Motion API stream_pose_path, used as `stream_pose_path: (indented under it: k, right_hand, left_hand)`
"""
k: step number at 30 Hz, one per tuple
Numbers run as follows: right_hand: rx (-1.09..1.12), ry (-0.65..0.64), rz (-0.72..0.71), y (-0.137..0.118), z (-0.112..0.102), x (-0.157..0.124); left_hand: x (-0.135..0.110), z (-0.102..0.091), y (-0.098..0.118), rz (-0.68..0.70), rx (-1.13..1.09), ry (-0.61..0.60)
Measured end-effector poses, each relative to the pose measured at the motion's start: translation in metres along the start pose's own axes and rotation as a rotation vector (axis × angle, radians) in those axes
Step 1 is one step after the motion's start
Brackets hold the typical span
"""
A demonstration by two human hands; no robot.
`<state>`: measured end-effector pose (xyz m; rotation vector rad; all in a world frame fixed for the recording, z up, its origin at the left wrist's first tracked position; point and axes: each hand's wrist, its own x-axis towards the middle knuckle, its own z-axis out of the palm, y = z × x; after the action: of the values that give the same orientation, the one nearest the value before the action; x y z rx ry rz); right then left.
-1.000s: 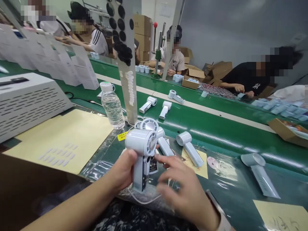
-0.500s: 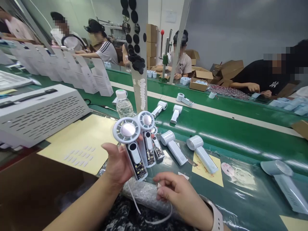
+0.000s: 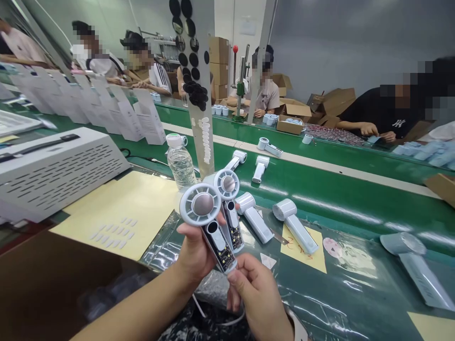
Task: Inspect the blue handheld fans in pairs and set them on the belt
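Note:
My left hand (image 3: 197,253) is closed around two pale blue handheld fans, fanned out side by side. The front fan (image 3: 202,203) has a round ringed head with a silver disc, and its open handle shows a circuit board. Just behind it, the second fan (image 3: 227,183) also has its board exposed. My right hand (image 3: 254,289) pinches the bottom end of the front fan's handle between thumb and fingers. On the bench to the right lie a closed-handle fan (image 3: 261,225), another fan (image 3: 302,232) on a yellow sheet, and a third fan (image 3: 423,274).
A water bottle (image 3: 179,161) stands behind the fans, near a grey post (image 3: 201,128). Small white strips lie on a yellow sheet (image 3: 149,199) at left, beside a vented metal box (image 3: 64,170). More fans rest on the green conveyor (image 3: 320,189). Several co-workers sit beyond it.
My right hand has moved up and left to grip the front fan's lower end. The held fans have shifted right and tilted; a third exposed-board fan behind them no longer shows.

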<state>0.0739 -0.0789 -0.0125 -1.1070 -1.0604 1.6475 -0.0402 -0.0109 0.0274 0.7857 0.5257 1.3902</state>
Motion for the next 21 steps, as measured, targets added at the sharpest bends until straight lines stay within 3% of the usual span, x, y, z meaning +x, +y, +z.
stream_pose_path:
  k: [4,6,8,11,16,21]
  right_hand:
    - [-0.217,-0.096,-0.213,-0.015,-0.005,-0.003]
    - [-0.334,-0.077,-0.308,-0.024,-0.008,-0.004]
    - [-0.319,-0.008,-0.238,-0.025,-0.009,-0.004]
    - [-0.123,0.052,-0.069,-0.018,-0.005,-0.001]
    - [0.234,0.107,-0.039,-0.002,0.006,0.005]
    - [0.266,0.111,-0.043,0.002,0.007,0.004]
  left_hand:
    - [0.002,0.002,0.009,-0.097,-0.131,0.011]
    - [0.002,0.003,0.014,-0.138,-0.203,0.021]
    - [0.001,0.003,0.016,-0.141,-0.211,0.012]
    - [-0.001,0.003,0.014,-0.114,-0.188,-0.012]
    - [-0.005,-0.001,0.003,0.023,-0.093,-0.046]
    - [-0.006,-0.008,-0.005,0.062,-0.037,-0.113]
